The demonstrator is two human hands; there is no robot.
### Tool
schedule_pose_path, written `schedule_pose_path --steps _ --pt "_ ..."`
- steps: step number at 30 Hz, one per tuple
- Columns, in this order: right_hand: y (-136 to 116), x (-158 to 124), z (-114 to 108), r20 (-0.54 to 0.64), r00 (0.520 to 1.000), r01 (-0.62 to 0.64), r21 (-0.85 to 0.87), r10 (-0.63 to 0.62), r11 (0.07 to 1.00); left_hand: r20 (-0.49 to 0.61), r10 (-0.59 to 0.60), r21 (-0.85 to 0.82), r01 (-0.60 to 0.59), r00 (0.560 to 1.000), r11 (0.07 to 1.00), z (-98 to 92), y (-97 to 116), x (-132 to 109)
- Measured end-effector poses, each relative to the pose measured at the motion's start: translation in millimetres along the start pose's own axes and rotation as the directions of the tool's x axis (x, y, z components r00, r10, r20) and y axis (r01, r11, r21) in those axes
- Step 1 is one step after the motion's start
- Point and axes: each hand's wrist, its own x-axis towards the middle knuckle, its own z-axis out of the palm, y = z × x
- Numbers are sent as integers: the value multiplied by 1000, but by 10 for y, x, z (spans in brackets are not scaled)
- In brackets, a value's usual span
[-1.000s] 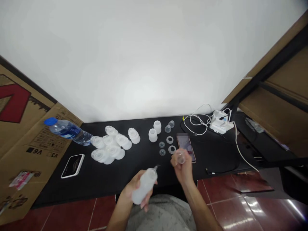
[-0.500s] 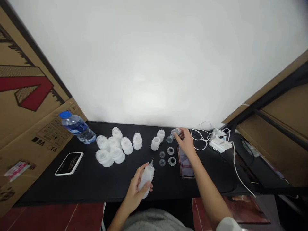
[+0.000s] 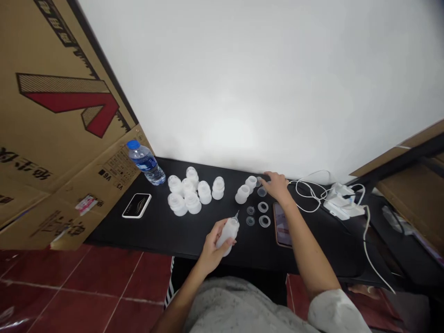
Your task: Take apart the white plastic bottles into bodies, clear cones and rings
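From the head camera, your left hand (image 3: 210,247) wraps its fingers (image 3: 219,227) tightly around a frosted plastic bottle (image 3: 229,233), its slim nozzle angled up and away from your grip. Your right hand (image 3: 278,187) reaches across the black surface (image 3: 312,252), its fingers (image 3: 268,176) curved and slightly spread; whether they are clamped on anything, you cannot tell from this angle. Just below those fingertips stands a small clear cup (image 3: 262,191), close beside them, and a second clear piece (image 3: 258,181) sits partly hidden at their edge. Toward your left-hand fingers lie two dark rings (image 3: 263,206) and two small clear discs (image 3: 250,211), loose and apart. Two frosted white bottle collars (image 3: 242,194) stand just left of the right-hand fingers, and a tight cluster of similar white pieces (image 3: 188,194) stands further left, beyond the bottle in your grip. As things lie, only the bottle in your left hand shows a nozzle in place, while the rings, discs and cups remain separate. Beyond the cluster are a blue-capped water bottle (image 3: 145,162) and a white-edged tablet (image 3: 137,206); a phone (image 3: 281,224) lies beneath your right forearm's reach.
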Motion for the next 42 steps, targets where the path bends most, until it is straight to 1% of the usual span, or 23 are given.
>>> schedule_pose_path --steps 1,2,3,4,6,8,9,10,12,15,18,21,24,27,29,30,32,34,36,38,40,41,42 --pt "10 -125 -60 -93 995 37 99 -28 994 -4 21 43 -21 1000 999 -8 11 -2" --pt "7 -287 -113 -159 986 89 225 -53 970 -9 44 87 -43 999 995 -16 19 -4" --pt "-12 -480 -152 -195 980 113 360 -44 926 -13 64 131 -61 998 990 -21 27 -6" --pt "-48 -698 -168 -179 984 103 487 -16 867 -17 79 166 -75 997 983 -24 34 -6" --pt "-162 -1165 -124 -84 995 18 683 54 730 -28 91 211 -83 995 974 -20 50 -4" --pt "-306 -1591 7 43 998 -61 792 44 607 -36 80 250 -69 996 966 -3 68 -5" --pt "-375 -1764 86 101 995 -95 819 22 565 -36 74 280 -61 997 958 10 76 -9" --pt "-436 -1902 162 143 990 -120 834 1 538 -26 74 324 -62 997 944 25 81 -16" --pt "-518 -2073 273 186 983 -152 819 -4 553 17 104 427 -102 994 899 56 76 -42" --pt "-529 -2134 284 209 978 -159 765 -7 624 89 208 502 -224 974 835 79 36 -96" --pt "-456 -2127 157 239 963 -95 735 -124 671 105 304 493 -315 947 811 55 -9 -130" --pt "-369 -2160 43 295 928 -58 719 -228 693 123 313 499 -331 942 801 26 -8 -125" --pt "-296 -2222 17 330 907 -52 705 -262 707 126 285 514 -308 950 801 33 40 -107" --pt "-254 -2285 7 310 905 -6 696 -293 718 126 246 505 -276 961 818 45 96 -100" --pt "-246 -2321 -39 289 903 29 698 -318 716 127 186 488 -225 974 843 18 132 -99" --pt "-248 -2336 -76 284 900 41 700 -332 713 124 135 480 -179 983 859 -8 153 -98" --pt "-261 -2354 -161 278 890 60 715 -362 697 124 -8 450 -49 992 892 -80 208 -90" --pt "-278 -2351 -221 256 879 79 754 -403 652 157 -158 383 87 975 920 -148 280 -74" --pt "-290 -2326 -223 218 878 79 813 -426 578 196 -232 329 158 953 931 -176 357 -56" --pt "-294 -2287 -167 193 911 35 844 -365 534 166 -221 362 149 961 920 -152 415 -45" --pt "-286 -2249 -92 220 944 -45 824 -246 565 114 -167 447 100 979 889 -98 437 -45" --pt "-276 -2235 -63 242 949 -79 804 -203 590 98 -140 481 77 985 874 -72 433 -48" --pt "-261 -2227 -43 264 946 -99 790 -190 605 93 -118 502 56 989 863 -52 422 -52"
